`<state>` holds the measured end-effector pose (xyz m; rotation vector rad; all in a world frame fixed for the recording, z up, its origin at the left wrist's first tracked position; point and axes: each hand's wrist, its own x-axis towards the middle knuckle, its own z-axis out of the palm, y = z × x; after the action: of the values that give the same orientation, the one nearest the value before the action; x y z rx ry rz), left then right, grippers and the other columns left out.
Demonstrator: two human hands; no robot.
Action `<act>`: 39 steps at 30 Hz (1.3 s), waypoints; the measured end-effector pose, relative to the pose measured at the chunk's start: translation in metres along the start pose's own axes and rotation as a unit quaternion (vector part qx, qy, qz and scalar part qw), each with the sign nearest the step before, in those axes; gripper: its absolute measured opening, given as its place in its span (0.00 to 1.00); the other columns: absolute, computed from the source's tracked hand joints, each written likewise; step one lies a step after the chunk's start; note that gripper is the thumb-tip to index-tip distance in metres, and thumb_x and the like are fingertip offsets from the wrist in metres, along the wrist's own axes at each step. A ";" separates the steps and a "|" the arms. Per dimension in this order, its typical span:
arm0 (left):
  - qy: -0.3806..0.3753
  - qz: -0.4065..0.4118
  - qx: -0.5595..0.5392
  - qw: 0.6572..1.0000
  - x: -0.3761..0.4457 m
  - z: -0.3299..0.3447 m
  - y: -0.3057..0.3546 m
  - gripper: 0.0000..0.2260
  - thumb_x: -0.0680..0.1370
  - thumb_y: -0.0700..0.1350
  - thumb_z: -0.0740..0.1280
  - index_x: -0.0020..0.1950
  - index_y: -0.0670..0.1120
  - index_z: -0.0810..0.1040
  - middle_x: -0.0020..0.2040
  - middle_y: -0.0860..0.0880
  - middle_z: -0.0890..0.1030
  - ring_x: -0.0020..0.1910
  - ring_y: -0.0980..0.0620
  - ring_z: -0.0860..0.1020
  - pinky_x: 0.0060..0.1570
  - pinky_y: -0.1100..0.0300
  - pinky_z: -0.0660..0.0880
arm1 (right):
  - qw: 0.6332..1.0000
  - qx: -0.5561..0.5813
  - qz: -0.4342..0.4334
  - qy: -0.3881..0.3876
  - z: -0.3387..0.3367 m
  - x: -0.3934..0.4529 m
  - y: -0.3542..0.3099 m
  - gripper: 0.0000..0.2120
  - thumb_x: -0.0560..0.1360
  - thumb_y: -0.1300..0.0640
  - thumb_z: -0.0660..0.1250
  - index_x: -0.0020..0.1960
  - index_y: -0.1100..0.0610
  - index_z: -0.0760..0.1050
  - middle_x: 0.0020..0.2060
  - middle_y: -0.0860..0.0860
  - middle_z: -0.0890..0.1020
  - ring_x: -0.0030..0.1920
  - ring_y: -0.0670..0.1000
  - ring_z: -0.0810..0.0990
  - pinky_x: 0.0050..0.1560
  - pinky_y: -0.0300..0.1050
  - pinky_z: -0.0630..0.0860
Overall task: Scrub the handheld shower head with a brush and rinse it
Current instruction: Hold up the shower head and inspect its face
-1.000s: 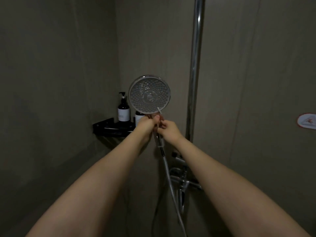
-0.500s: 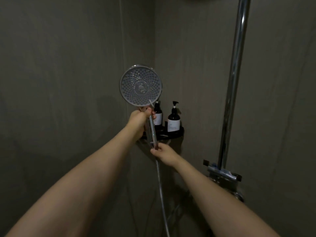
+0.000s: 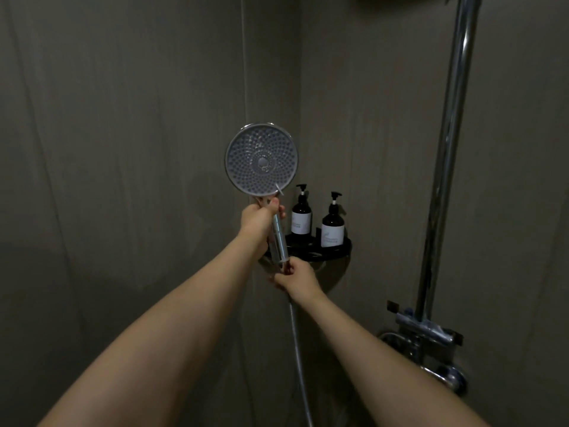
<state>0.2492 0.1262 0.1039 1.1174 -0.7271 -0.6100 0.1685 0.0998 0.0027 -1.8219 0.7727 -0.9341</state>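
The round chrome handheld shower head (image 3: pixel 261 160) is held up in front of me, its nozzle face turned toward me. My left hand (image 3: pixel 258 219) grips the top of its handle just under the round face. My right hand (image 3: pixel 295 277) is closed around the bottom of the handle where the metal hose (image 3: pixel 297 343) joins it. The hose hangs down between my forearms. No brush is in view.
A black corner shelf (image 3: pixel 334 252) behind my hands carries two dark pump bottles (image 3: pixel 301 215) (image 3: pixel 333 224). A chrome riser pipe (image 3: pixel 446 155) runs up the right wall to the mixer valve (image 3: pixel 428 334). Grey tiled walls surround everything.
My view swung left, so the riser pipe sits further right. My right hand slid from beside the left hand down to the base of the handle. The shower head stays held up.
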 end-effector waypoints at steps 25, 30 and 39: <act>-0.037 -0.005 -0.011 0.999 -0.006 0.020 -0.003 0.08 0.80 0.41 0.60 0.40 0.45 0.73 0.36 0.49 0.75 0.37 0.53 0.75 0.53 0.54 0.72 | 0.998 0.026 0.036 -0.053 -0.022 0.000 0.000 0.07 0.80 0.61 0.54 0.51 0.58 0.71 0.35 0.48 0.73 0.35 0.44 0.72 0.36 0.35 0.69; -0.032 -0.002 -0.020 0.999 -0.008 0.022 -0.003 0.08 0.80 0.41 0.59 0.42 0.45 0.72 0.36 0.49 0.75 0.36 0.55 0.75 0.42 0.61 0.72 | 0.999 0.033 0.033 -0.015 -0.019 -0.001 0.004 0.12 0.80 0.61 0.56 0.40 0.51 0.68 0.36 0.47 0.73 0.36 0.42 0.72 0.35 0.33 0.67; -0.030 0.000 -0.042 0.999 0.000 0.022 -0.003 0.08 0.80 0.40 0.59 0.41 0.44 0.72 0.36 0.48 0.75 0.36 0.53 0.75 0.43 0.61 0.73 | 0.993 0.091 0.015 0.074 -0.013 0.000 0.006 0.15 0.76 0.65 0.62 0.32 0.54 0.70 0.30 0.49 0.73 0.32 0.44 0.72 0.32 0.31 0.69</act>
<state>0.2319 0.1129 0.1063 1.0257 -0.7470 -0.6710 0.1566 0.0920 0.0011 -1.5916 0.7768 -1.0921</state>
